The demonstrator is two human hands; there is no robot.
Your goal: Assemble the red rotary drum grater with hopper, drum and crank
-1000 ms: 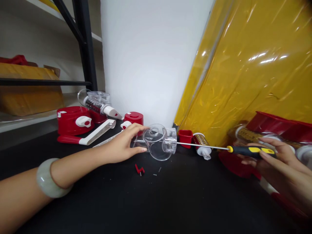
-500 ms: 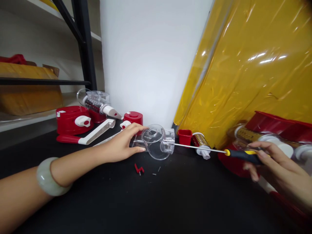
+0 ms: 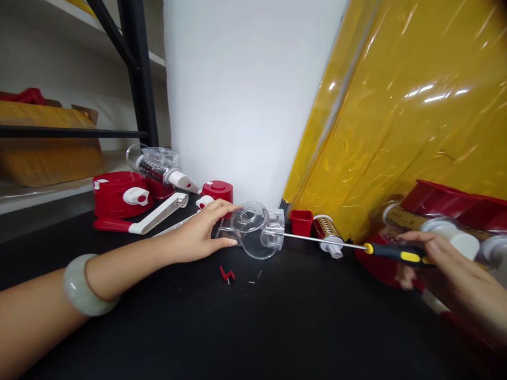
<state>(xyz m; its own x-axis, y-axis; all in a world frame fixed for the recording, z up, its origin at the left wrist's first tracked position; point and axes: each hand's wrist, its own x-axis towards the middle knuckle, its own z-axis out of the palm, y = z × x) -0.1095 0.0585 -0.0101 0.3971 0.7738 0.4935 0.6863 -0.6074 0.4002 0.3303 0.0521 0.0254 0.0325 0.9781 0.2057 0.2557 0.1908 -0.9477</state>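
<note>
My left hand (image 3: 198, 235) grips a clear plastic housing (image 3: 255, 229) lying on the black table (image 3: 253, 327), thumb below and fingers over its left end. My right hand (image 3: 447, 269) is closed around the black-and-yellow handle of a long screwdriver (image 3: 400, 253). Its thin metal shaft (image 3: 320, 240) runs left and its tip enters the right end of the clear housing. A small red clip (image 3: 227, 274) and some tiny screws (image 3: 255, 278) lie just in front of the housing.
Behind stand a red base with white knob (image 3: 119, 195), a white crank handle (image 3: 158, 214), a clear grater unit (image 3: 158, 163), a red cap (image 3: 217, 191), a small red cup (image 3: 301, 221) and a metal grater drum (image 3: 327, 232). More red parts (image 3: 443, 203) sit right, against yellow sheeting (image 3: 415, 105).
The screwdriver handle has turned in my right hand and my fingers have shifted their hold. The left hand and the housing have stayed almost still.
</note>
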